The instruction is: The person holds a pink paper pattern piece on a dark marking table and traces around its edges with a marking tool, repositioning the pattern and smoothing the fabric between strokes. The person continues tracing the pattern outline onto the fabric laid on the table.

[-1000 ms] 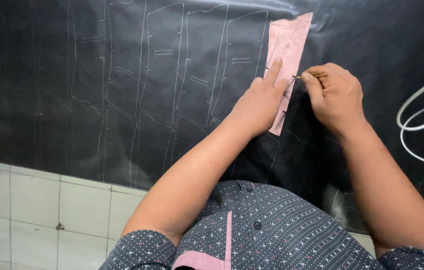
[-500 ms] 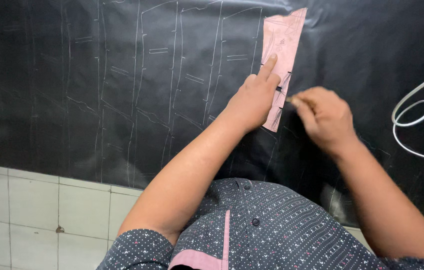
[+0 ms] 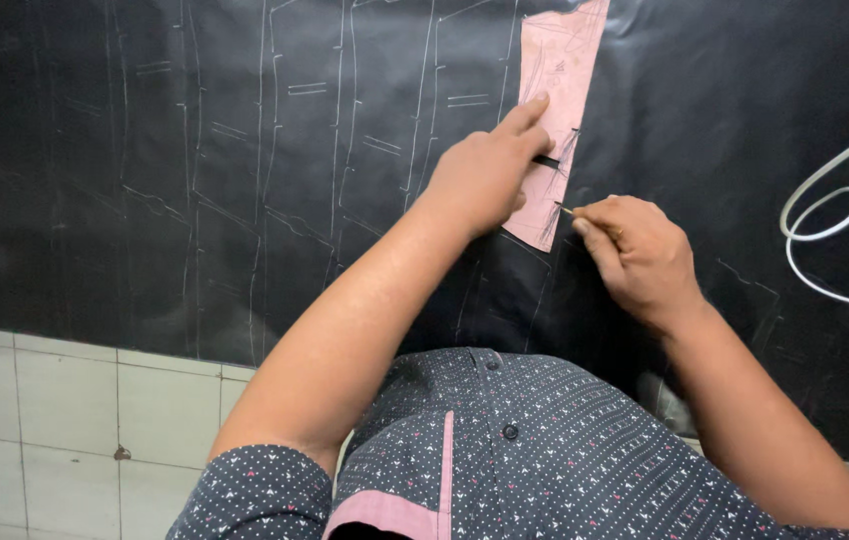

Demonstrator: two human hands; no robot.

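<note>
Left hand (image 3: 485,175) pinned a pink paper pattern (image 3: 557,110) flat on black cloth (image 3: 145,180); right hand (image 3: 640,255) pinched a thin marking stick (image 3: 567,211) at the pattern's lower right edge.

Left fingers lay spread on the pattern, index extended up along it, gripping nothing. Right fingers were closed on the stick, tip just beside the paper. Hands were near each other, not touching. Cloth carried chalk-drawn panel outlines; a white looped cord (image 3: 825,225) lay well to the right.
</note>
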